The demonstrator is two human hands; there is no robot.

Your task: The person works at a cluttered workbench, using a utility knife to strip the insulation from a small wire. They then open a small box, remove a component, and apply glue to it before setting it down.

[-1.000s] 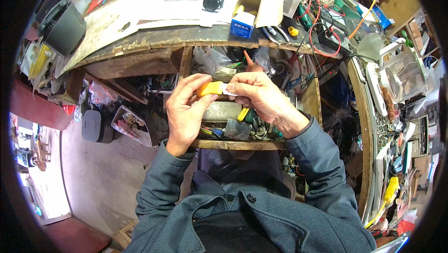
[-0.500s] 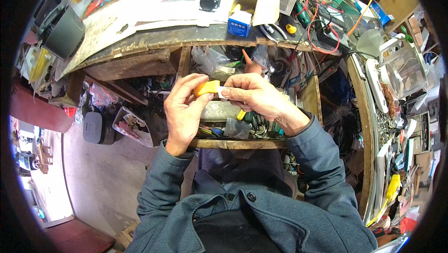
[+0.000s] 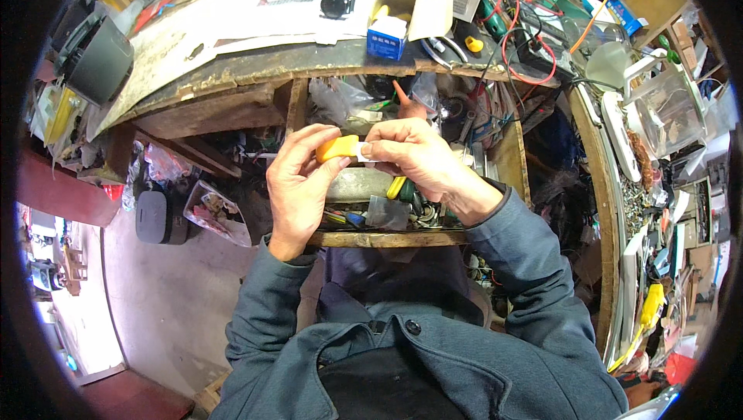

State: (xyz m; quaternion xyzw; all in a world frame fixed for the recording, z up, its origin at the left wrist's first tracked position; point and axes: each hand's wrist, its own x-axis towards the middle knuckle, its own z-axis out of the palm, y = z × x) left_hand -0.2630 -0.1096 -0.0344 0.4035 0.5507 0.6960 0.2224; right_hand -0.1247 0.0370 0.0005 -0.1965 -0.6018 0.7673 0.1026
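Observation:
Above the open drawer, my left hand (image 3: 296,192) grips a small rounded yellow-orange plastic piece (image 3: 337,147) between thumb and fingers. My right hand (image 3: 422,158) is closed in a pinch on a small white piece (image 3: 361,151) at the right end of the yellow one. Whether the two pieces are joined or only touch, I cannot tell. The fingertips of the right hand partly cover the white piece. Below both hands the drawer (image 3: 391,240) holds tools, a yellow-handled one (image 3: 396,187) among them, and clear plastic bags.
On the bench ahead lie a black wristwatch (image 3: 335,3), an open blue box (image 3: 385,42) with yellow things inside, and another yellow piece (image 3: 473,44). Red test leads (image 3: 534,79) loop at the right. A clear plastic container (image 3: 669,114) stands farther right. Left, a dark bin-like box (image 3: 161,217) sits low.
The whole scene has shifted slightly left as the view moved. Both hands keep their hold, and the yellow piece with the white end is turned a little.

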